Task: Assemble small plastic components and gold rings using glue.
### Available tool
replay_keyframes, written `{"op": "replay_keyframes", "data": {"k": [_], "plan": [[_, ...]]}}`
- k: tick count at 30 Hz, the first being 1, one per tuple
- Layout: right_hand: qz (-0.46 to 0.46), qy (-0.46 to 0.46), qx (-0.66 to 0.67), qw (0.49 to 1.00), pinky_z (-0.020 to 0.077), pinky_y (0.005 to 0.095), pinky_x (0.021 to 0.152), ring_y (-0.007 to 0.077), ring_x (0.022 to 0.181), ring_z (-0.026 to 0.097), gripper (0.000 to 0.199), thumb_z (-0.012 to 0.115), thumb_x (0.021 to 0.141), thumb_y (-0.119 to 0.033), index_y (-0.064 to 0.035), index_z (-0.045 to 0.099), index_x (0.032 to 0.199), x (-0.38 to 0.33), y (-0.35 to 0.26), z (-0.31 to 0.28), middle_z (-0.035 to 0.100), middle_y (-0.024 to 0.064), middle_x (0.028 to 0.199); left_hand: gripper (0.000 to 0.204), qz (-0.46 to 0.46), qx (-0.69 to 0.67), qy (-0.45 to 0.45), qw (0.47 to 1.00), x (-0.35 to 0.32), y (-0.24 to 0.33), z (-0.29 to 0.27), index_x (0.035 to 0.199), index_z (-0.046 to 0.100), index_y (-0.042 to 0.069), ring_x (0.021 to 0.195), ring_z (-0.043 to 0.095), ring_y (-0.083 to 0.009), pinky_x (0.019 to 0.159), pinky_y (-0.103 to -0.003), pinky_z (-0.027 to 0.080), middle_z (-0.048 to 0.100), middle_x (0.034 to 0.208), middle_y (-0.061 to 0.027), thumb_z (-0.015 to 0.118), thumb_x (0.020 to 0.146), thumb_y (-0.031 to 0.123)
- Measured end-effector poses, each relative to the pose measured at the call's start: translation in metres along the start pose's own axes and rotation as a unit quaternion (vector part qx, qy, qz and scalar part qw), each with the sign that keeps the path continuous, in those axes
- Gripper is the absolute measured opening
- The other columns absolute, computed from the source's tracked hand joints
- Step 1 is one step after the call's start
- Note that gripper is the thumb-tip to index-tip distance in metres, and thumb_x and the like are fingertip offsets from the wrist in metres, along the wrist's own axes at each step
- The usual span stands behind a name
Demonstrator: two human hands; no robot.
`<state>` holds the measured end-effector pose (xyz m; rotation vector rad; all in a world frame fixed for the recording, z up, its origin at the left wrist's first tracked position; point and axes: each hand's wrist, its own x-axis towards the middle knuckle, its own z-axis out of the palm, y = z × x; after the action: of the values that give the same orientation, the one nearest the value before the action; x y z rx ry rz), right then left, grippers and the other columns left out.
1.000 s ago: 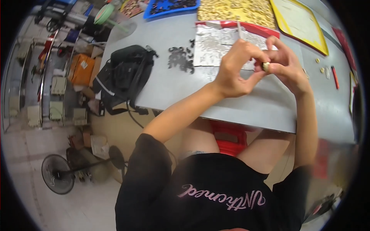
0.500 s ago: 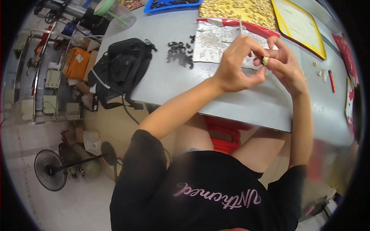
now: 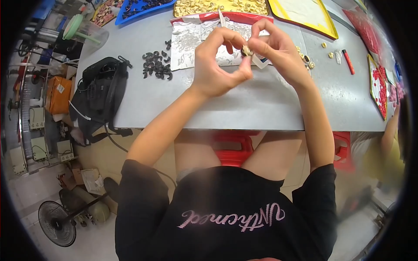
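Observation:
In front of my chest, above the near edge of a white sheet, both hands meet at a small black and cream-coloured piece. My left hand pinches it between thumb and index finger, the palm turned inward. From the other side, the thumb and fingertips of my right hand also grip it. The fingers hide part of the piece, so its exact kind cannot be made out. Left of the sheet lies a loose group of small curved black pieces. Several cream and black pieces sit beyond my right wrist.
Behind the sheet stands a yellow tray of cream pieces; a blue tray holds black ones. A black bag and a green-lidded cup are at left. At right lie a red marker and another person's arm.
The view has shifted, so the table's things appear farther left and more of the right side shows. Both hands still hold the small piece, slightly turned between the fingertips.

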<state>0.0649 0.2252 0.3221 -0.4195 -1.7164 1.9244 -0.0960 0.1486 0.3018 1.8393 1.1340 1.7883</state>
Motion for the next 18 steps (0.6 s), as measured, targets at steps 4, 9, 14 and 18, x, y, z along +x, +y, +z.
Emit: {"op": "replay_keyframes", "data": {"k": [4, 9, 14, 18], "plan": [[-0.180, 0.145, -0.281, 0.932, 0.0429, 0.0270, 0.073, 0.0127, 0.074, 0.054, 0.019, 0.066, 0.086, -0.020, -0.0034, 0.056, 0.089, 0.002, -0.002, 0.003, 0.062, 0.0034, 0.082, 0.022, -0.218, -0.203, -0.029, 0.954, 0.005, 0.001, -0.007, 0.095, 0.056, 0.002, 0.084, 0.053, -0.0101, 0.078, -0.026, 0.042, 0.058, 0.088, -0.0028, 0.063, 0.077, 0.013], [-0.318, 0.092, -0.391, 0.859, 0.0408, 0.0336, 0.088, 0.0225, 0.100, 0.053, 0.026, 0.068, 0.080, -0.013, -0.0054, 0.064, 0.104, 0.007, -0.003, 0.007, 0.060, 0.0073, 0.103, 0.030, -0.280, -0.341, -0.069, 0.895, 0.004, -0.006, -0.011, 0.108, 0.053, -0.002, 0.092, 0.056, -0.0101, 0.083, -0.024, 0.043, 0.057, 0.100, -0.0063, 0.058, 0.083, 0.015], [-0.305, 0.068, -0.395, 0.864, 0.0403, 0.0357, 0.090, 0.0247, 0.103, 0.053, 0.024, 0.066, 0.078, -0.007, -0.0061, 0.065, 0.102, 0.006, -0.002, 0.006, 0.060, 0.0081, 0.104, 0.039, -0.296, -0.360, -0.095, 0.880, 0.007, -0.005, -0.010, 0.114, 0.051, -0.003, 0.095, 0.053, -0.0108, 0.089, -0.028, 0.041, 0.055, 0.102, -0.0062, 0.058, 0.083, 0.020], [-0.316, 0.078, -0.403, 0.855, 0.0411, 0.0351, 0.087, 0.0254, 0.099, 0.054, 0.021, 0.066, 0.078, -0.006, -0.0054, 0.065, 0.099, 0.006, -0.003, 0.005, 0.060, 0.0080, 0.102, 0.042, -0.301, -0.376, -0.091, 0.872, 0.008, -0.001, -0.007, 0.116, 0.050, -0.002, 0.095, 0.052, -0.0112, 0.090, -0.029, 0.040, 0.054, 0.102, -0.0054, 0.057, 0.084, 0.025]]}}
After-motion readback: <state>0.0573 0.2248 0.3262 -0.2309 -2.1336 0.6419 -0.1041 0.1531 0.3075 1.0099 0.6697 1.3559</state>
